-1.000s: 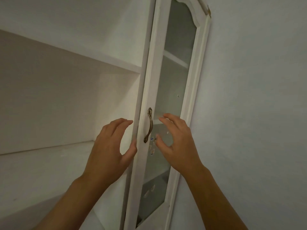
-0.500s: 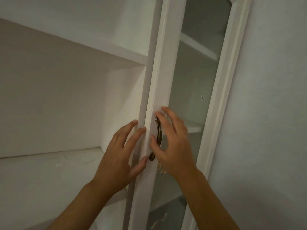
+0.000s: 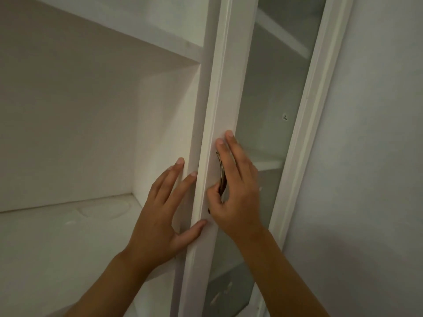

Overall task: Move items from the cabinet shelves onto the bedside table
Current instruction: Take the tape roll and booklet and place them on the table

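Observation:
A white cabinet stands open in front of me, and its lower shelf (image 3: 68, 236) shows no items on the visible part. The glass-paned cabinet door (image 3: 226, 88) is seen nearly edge-on at centre. My left hand (image 3: 158, 225) holds the door's edge, with straight fingers behind it and the thumb on its front. My right hand (image 3: 238, 193) lies over the brass door handle (image 3: 219, 165), fingers stretched up along the frame and thumb tucked in against the handle. The bedside table is out of view.
An upper shelf (image 3: 114, 42) crosses the top left. More shelves show dimly through the door's glass (image 3: 274, 88). A plain pale wall (image 3: 366, 179) fills the right side, close behind the door.
Both hands moved in from open air onto the door: the left took its edge, the right closed over the handle. The view moved closer and higher.

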